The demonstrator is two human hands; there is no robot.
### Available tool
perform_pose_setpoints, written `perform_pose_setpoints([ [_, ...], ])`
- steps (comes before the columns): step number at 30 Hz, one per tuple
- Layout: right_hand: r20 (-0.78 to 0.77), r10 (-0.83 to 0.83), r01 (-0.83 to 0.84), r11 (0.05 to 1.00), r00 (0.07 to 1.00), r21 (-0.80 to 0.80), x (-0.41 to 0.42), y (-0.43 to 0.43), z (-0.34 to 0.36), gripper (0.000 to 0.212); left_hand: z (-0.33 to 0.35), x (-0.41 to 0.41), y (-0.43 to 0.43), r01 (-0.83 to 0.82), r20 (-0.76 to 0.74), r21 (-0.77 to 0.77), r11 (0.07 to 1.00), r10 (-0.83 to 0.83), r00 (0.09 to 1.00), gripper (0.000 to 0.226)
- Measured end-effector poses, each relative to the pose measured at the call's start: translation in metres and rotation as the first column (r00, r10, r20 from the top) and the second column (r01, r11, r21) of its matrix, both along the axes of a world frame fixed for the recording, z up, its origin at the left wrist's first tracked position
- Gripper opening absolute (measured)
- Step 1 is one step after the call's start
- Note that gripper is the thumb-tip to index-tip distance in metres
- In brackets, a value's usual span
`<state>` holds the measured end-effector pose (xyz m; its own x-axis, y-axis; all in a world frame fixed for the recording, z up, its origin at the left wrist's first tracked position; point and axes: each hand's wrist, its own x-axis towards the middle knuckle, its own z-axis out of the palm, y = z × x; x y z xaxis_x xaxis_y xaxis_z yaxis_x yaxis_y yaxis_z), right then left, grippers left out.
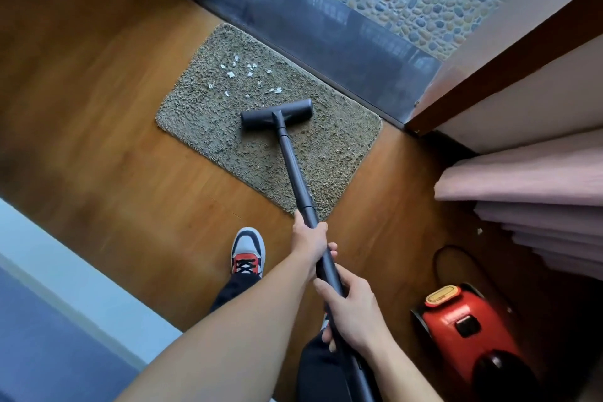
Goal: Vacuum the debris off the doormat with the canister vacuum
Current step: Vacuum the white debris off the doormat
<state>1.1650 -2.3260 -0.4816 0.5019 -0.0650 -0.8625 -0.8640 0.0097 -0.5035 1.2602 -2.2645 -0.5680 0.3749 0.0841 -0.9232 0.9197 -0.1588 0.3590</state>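
Wooden floor (98,108) meets a dark threshold (326,39) far ahead. The left grip (310,240) and right grip (354,310) clamp the wand (295,173). Its nozzle (277,114) rests on the doormat (195,121) ahead, with debris (231,74) just beyond (white flecks). The red canister (456,313) sits right of them, its rear cut off.

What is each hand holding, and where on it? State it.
Both grip the vacuum wand: left hand just behind its collar joint, right hand farther up the tube.

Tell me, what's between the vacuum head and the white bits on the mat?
Only a narrow strip of bare doormat pile. In the head view the vacuum head sits on the mat just short of the white bits.
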Motion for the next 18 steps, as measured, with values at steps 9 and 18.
perform_pose_setpoints([
  [9, 0.018, -0.072, 0.073, 0.996, 0.997, -0.055, 0.075, 0.036, -0.012, 0.011, -0.011, 0.082, 0.026, 0.066, 0.024, -0.013, 0.998, -0.066, 0.998, 0.074],
  [18, 0.032, -0.085, 0.087, 0.994, 0.996, -0.064, 0.154, 0.062, -0.026, 0.009, -0.022, 0.165, 0.051, 0.075, 0.029, -0.028, 0.997, -0.074, 0.997, 0.063],
])
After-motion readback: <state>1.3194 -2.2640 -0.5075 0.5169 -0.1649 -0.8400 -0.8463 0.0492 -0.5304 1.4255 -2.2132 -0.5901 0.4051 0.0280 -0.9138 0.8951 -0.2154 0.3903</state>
